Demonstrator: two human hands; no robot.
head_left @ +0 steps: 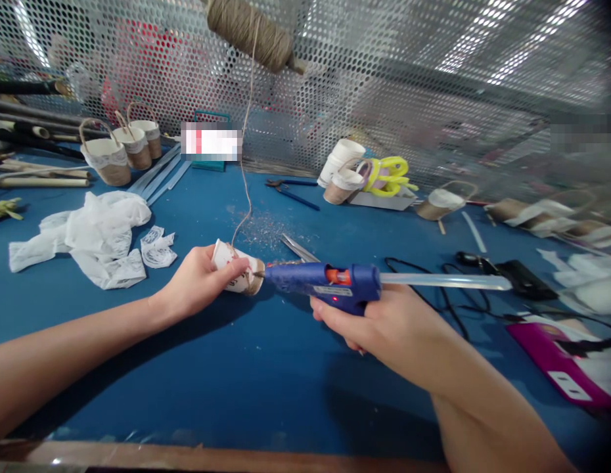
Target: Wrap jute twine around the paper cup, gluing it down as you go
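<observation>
My left hand [200, 279] is closed around a small white paper cup [242, 281] with printed marks, tilted on its side. Twine is wound about one end of the cup, and a strand of twine [247, 190] runs up from it to a large spool [250, 33] hanging above. In my right hand [379, 322] is a blue hot glue gun [322, 282], a clear glue stick [448, 281] jutting from its back. The nozzle is at the twine-wrapped end of the cup; whether it touches cannot be made out. Behind the gun lie metal scissors [299, 248], partly hidden.
White lace [96, 236] lies left, near several twine-wrapped cups with handles [107, 161]. Blue-handled pliers [295, 190] rest at the back, beside stacked cups [339, 161] and yellow strips [388, 176]. A black cord [446, 295] and magenta object [544, 358] are right.
</observation>
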